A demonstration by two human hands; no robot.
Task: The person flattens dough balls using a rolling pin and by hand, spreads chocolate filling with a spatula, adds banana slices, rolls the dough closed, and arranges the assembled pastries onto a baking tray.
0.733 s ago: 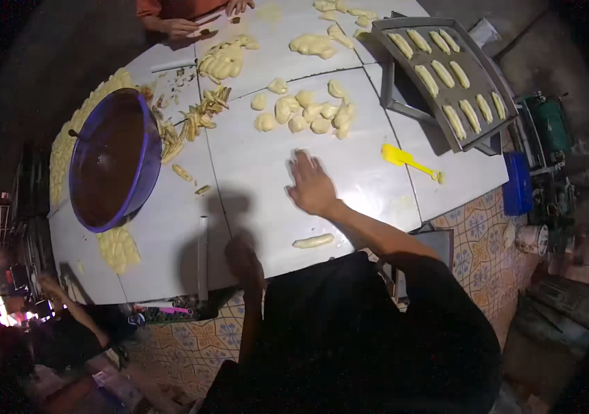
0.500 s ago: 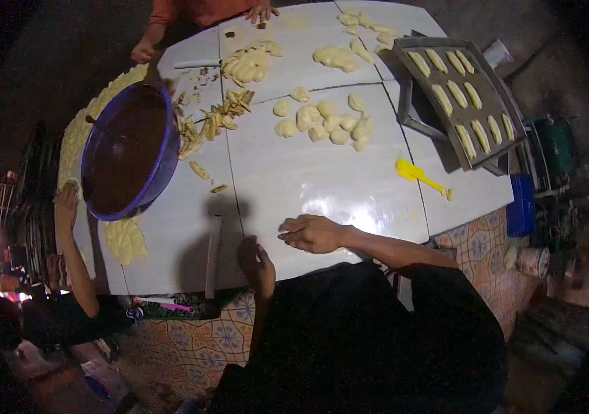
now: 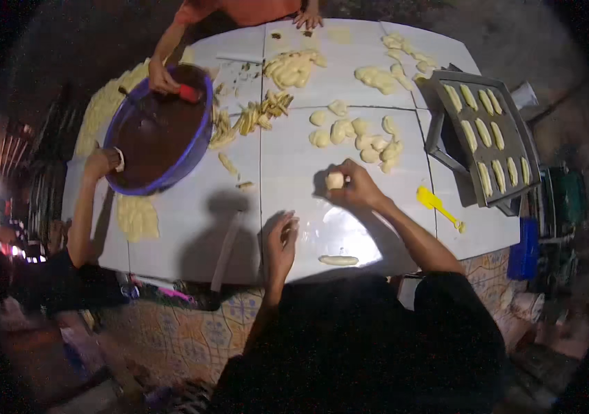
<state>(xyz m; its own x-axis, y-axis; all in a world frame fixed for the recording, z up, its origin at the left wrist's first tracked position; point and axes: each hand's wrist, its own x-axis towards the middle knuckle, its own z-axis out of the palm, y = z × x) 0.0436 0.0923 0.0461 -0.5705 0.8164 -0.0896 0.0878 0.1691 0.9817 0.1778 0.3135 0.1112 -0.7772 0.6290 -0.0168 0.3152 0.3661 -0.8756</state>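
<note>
A small piece of pale dough is pinched in my right hand, which is over the middle of the white table. My left hand is near the front edge, with loosely curved fingers apart and nothing visible in them. A rolled dough strip lies to the right of my left hand. A cluster of dough lumps lies beyond my right hand, and a yellow plastic scraper lies to its right.
A raised metal tray holds several dough strips at right. A purple-rimmed bowl of brown contents stands at left. A co-worker's hand holds a red utensil over it; another person's hand grips something pale beside it. More dough lies around them.
My right hand has moved up from near the rolled strip and now holds dough. Both co-workers' hands have moved to the bowl. The whole view has shifted.
</note>
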